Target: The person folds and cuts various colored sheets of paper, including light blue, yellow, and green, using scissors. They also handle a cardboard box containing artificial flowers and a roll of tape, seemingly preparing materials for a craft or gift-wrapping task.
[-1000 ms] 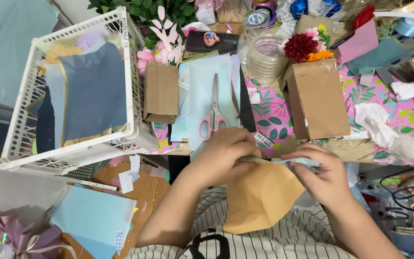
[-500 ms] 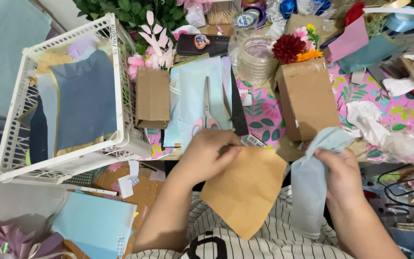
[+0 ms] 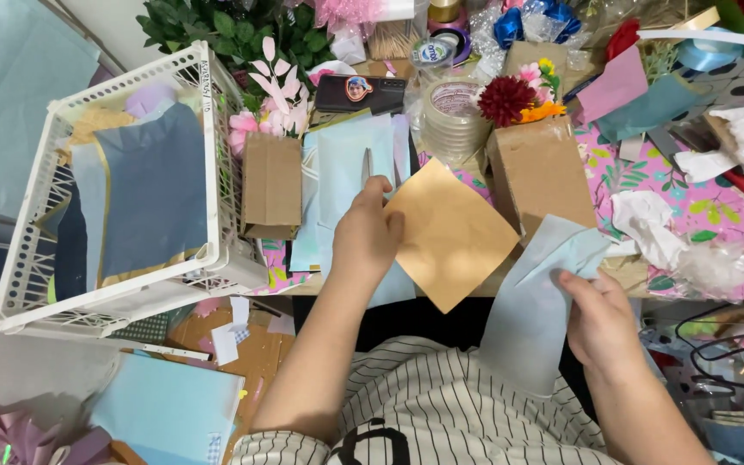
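Brown paper square (image 3: 451, 234): thin kraft sheet, judged very light and limp enough to flex, yet stiff enough to hold flat when pinched at one corner; dry matt surface, not slippery; it will crease or tear if crushed.
Grip point, brown sheet: the left corner, where the left hand (image 3: 365, 237) already has it, fingers closed on the edge with the thumb on top (a pinch at an edge or corner looks sufficient).
Appearance, brown sheet: plain tan, turned diamond-wise, uncreased, no visible print.
Position, brown sheet: held above the near edge of the table (image 3: 716, 211), over the light blue papers (image 3: 346, 164).
Pale blue sheet (image 3: 534, 310): soft tissue-like paper, judged lighter and floppier than the brown square; it hangs and folds under its own weight, so it is likely to tear easily.
Grip point, blue sheet: right hand (image 3: 600, 323) closed on its right edge, thumb over the paper; the remaining fingers are hidden behind it.
Position, blue sheet: just right of the brown square, its upper left edge touching or overlapping the square's lower right edge (which one, I cannot tell).
Right of the brown square: an upright brown paper bag (image 3: 542, 176), with crumpled white tissue (image 3: 647, 220) further right.
Left of the brown square: a smaller brown bag (image 3: 271, 185), then a white plastic basket (image 3: 217, 172) holding blue sheets.
Beyond the brown square: a stack of clear tape rolls (image 3: 455, 116) and a red artificial flower (image 3: 505, 100).
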